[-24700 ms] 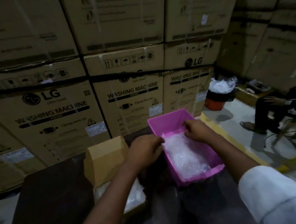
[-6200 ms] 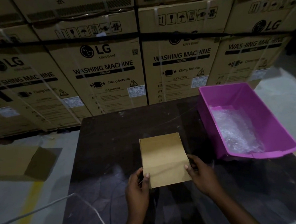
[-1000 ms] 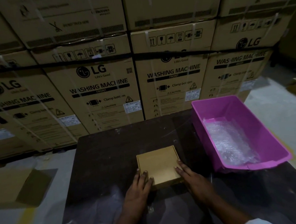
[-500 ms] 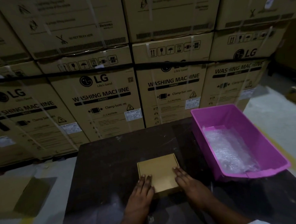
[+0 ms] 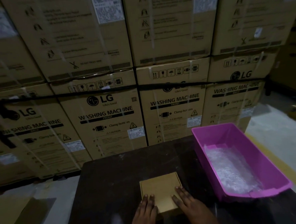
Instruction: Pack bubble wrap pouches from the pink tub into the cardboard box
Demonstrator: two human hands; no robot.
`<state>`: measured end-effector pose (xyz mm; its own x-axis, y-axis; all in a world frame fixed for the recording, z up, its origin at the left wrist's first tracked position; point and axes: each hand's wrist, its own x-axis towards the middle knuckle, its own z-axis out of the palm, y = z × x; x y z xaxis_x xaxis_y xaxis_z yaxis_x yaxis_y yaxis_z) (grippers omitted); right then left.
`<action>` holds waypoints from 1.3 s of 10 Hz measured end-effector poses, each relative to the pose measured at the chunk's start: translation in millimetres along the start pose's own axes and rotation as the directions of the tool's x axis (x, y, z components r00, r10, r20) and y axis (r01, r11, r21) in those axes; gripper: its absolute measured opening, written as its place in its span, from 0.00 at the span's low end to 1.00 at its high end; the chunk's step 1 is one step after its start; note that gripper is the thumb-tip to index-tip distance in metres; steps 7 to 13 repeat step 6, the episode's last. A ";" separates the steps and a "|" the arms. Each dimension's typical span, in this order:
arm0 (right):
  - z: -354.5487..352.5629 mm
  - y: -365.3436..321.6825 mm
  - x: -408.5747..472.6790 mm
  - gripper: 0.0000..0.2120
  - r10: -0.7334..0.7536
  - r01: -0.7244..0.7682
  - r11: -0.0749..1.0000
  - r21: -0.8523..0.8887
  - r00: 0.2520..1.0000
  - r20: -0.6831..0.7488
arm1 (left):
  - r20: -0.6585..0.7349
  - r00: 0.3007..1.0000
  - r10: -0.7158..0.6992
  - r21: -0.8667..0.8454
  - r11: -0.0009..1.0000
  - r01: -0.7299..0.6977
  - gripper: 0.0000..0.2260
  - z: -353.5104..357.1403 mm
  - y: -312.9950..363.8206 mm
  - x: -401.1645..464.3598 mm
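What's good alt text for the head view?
Both hands, left hand and right hand, press flat on a closed cardboard box on a dark table. A pink tub holding bubble wrap pouches sits right of it.

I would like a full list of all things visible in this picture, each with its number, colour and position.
cardboard box: one, brown, closed, near edge of the table, under both hands
pink tub: one, pink, on the table to the right of the cardboard box
bubble wrap pouches: a pile, number not countable, clear white, inside the pink tub
table: one, dark, in the foreground
washing machine cartons: many, brown, strapped and stacked behind the table
flat cardboard piece: one, brown, on the floor at lower left
left hand: one, fingers straight, resting on the box top
right hand: one, fingers straight, resting on the box top
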<state>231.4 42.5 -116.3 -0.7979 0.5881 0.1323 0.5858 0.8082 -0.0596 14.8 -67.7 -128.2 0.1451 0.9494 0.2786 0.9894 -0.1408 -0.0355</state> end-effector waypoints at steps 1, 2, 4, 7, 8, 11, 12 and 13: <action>5.2 -6.7 6.8 0.21 0.021 -0.021 1.000 -0.006 0.999 -0.042 | 0.088 0.993 -0.078 -0.062 0.995 0.084 0.15 -14.6 -2.1 16.2; -9.1 -17.2 15.6 0.19 0.085 -0.086 0.994 0.069 0.996 0.014 | 0.211 0.975 -0.068 -0.097 0.991 0.090 0.09 -42.9 -1.8 36.4; -80.7 -0.2 65.3 0.29 0.122 -0.122 0.992 -0.025 0.992 -0.025 | 0.145 0.986 -0.076 0.009 0.997 0.076 0.28 -109.7 -35.7 89.0; -211.8 16.4 153.9 0.32 0.287 -0.314 0.949 -0.028 0.897 -0.335 | -0.326 0.910 -0.257 0.167 0.932 0.323 0.38 -231.4 -82.3 180.3; -211.8 16.4 153.9 0.32 0.287 -0.314 0.949 -0.028 0.897 -0.335 | -0.326 0.910 -0.257 0.167 0.932 0.323 0.38 -231.4 -82.3 180.3; -211.8 16.4 153.9 0.32 0.287 -0.314 0.949 -0.028 0.897 -0.335 | -0.326 0.910 -0.257 0.167 0.932 0.323 0.38 -231.4 -82.3 180.3; -211.8 16.4 153.9 0.32 0.287 -0.314 0.949 -0.028 0.897 -0.335 | -0.326 0.910 -0.257 0.167 0.932 0.323 0.38 -231.4 -82.3 180.3; -211.8 16.4 153.9 0.32 0.287 -0.314 0.949 -0.028 0.897 -0.335 | -0.326 0.910 -0.257 0.167 0.932 0.323 0.38 -231.4 -82.3 180.3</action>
